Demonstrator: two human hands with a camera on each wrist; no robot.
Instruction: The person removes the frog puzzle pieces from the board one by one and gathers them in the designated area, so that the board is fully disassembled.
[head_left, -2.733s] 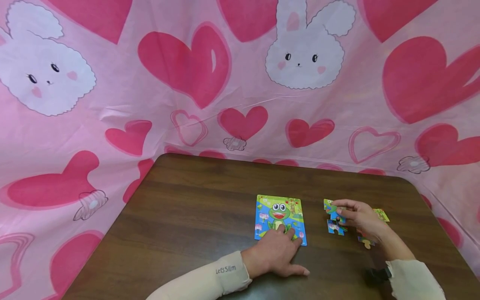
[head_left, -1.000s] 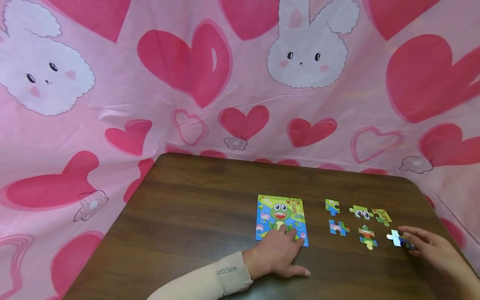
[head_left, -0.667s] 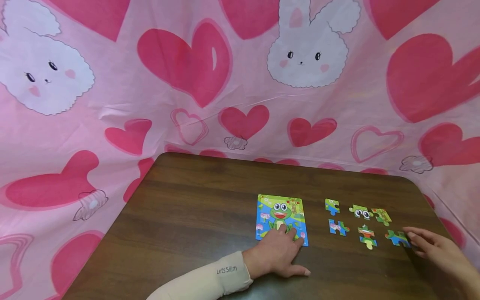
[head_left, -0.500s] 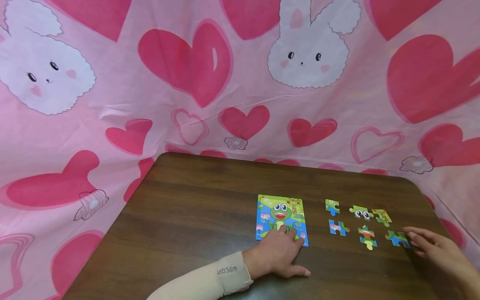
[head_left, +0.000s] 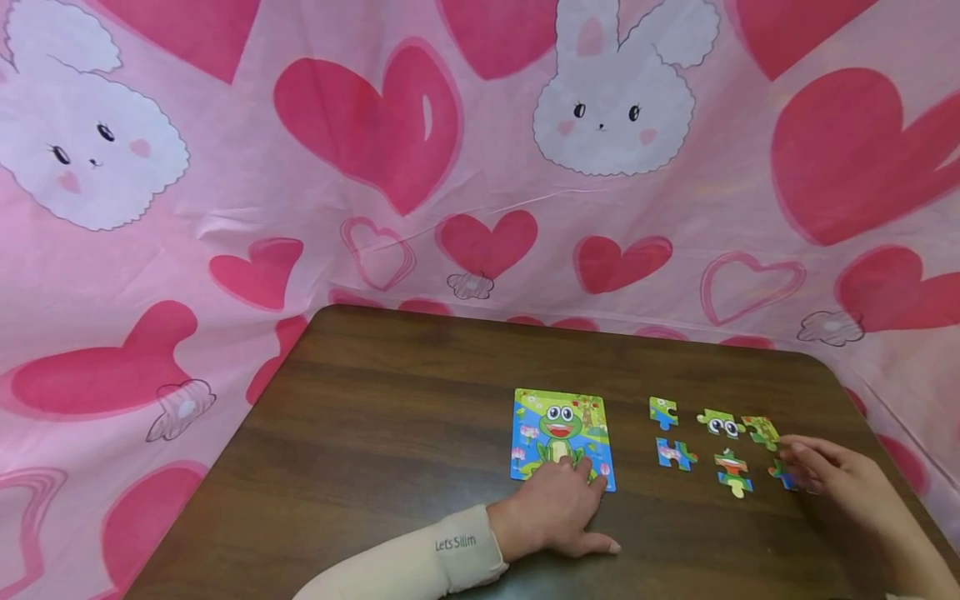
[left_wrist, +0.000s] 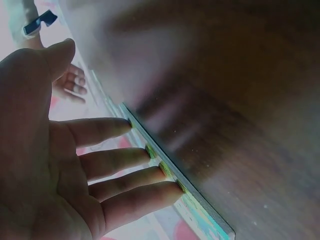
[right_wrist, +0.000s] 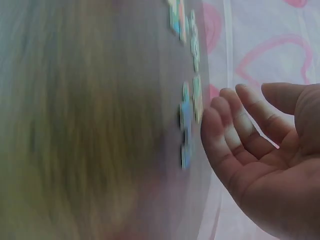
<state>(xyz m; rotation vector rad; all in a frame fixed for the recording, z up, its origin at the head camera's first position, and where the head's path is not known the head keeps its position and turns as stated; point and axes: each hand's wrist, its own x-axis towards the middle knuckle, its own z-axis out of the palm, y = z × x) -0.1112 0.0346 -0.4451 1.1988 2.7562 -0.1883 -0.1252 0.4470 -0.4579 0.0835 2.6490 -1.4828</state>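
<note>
A square frog picture board (head_left: pixel 540 417) lies flat near the middle of the table. My left hand (head_left: pixel 551 507) rests on its lower edge with fingers spread; in the left wrist view those fingers (left_wrist: pixel 142 195) are straight against the board. To the right, my right hand (head_left: pixel 851 487) hovers over a blue and green jigsaw piece (head_left: pixel 780 473), partly hiding it. Its fingertips appear close to the tree piece (head_left: pixel 762 429). In the right wrist view the right hand (right_wrist: pixel 265 155) has loosely bent fingers with nothing between them.
Other jigsaw pieces lie apart on the brown table (head_left: pixel 405 433): a flower corner piece (head_left: pixel 660 408), a pink and blue piece (head_left: pixel 673 457), a frog eyes piece (head_left: pixel 722 425) and a frog mouth piece (head_left: pixel 733 482). Pink heart-print cloth (head_left: pixel 480 167) hangs behind the table.
My right hand went from the left-hand pieces to the far right, let go of the blue and green piece, then moved up and left over it. The left hand stayed on the board.
</note>
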